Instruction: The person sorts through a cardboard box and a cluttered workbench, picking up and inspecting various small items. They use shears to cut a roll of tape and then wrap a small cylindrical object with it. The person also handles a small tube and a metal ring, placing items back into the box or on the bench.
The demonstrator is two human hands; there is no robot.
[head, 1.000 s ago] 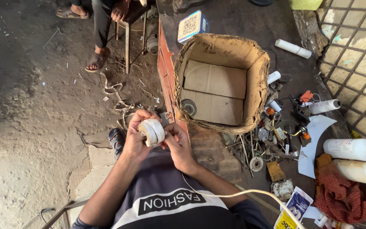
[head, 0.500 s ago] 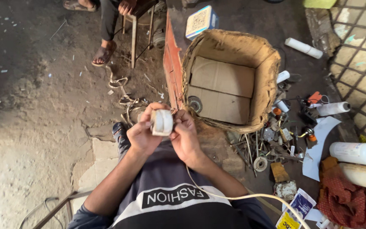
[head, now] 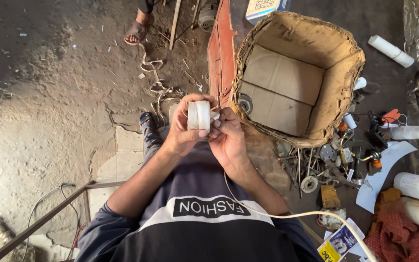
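A small white round fitting (head: 199,115) is held upright above the lap, gripped between both hands. The left hand (head: 184,131) is wrapped around it, fingers curled closed; the right hand (head: 227,140) is pinched against its side. A white cable (head: 287,213) is seen trailing below the right wrist. A worn cardboard box (head: 338,92) is noted just beyond the hands, scattered metal parts (head: 326,160) beside it

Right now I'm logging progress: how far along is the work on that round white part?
Done: nothing clearly finished. In hand: left hand holds the round white part; right hand fingers its edge. A white cord trails by the right forearm. Left: cannot tell; basket holds only cardboard.
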